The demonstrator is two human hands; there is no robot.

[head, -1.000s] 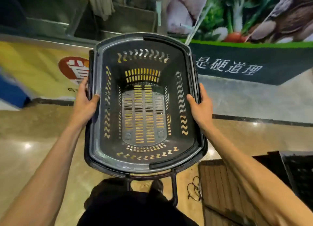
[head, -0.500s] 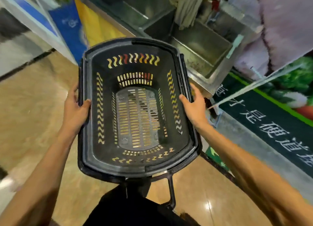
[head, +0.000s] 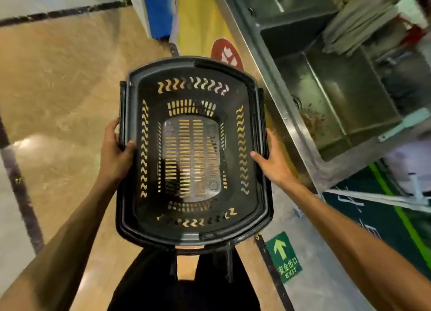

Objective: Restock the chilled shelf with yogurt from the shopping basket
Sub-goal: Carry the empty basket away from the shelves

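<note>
A black plastic shopping basket (head: 256, 212) with slotted walls and floor is held level in front of me, above the tan floor. Nothing lies inside it; no yogurt shows. My left hand (head: 115, 154) grips the left rim, thumb hooked over the edge into the basket. My right hand (head: 274, 161) grips the right rim, thumb inside and fingers running down the outer wall. The basket's folded handle hangs down at its near end.
A stainless-steel counter with sunken bins (head: 326, 105) runs along the right. Beneath it is a yellow and blue banner (head: 198, 26). A green exit arrow sticker (head: 284, 257) is on the floor by my feet. Polished tan floor (head: 58, 89) spreads to the left.
My view has swung left: the steel counter moved from ahead to the right side and the floor opened up on the left. Both hands keep the same hold on the basket.
</note>
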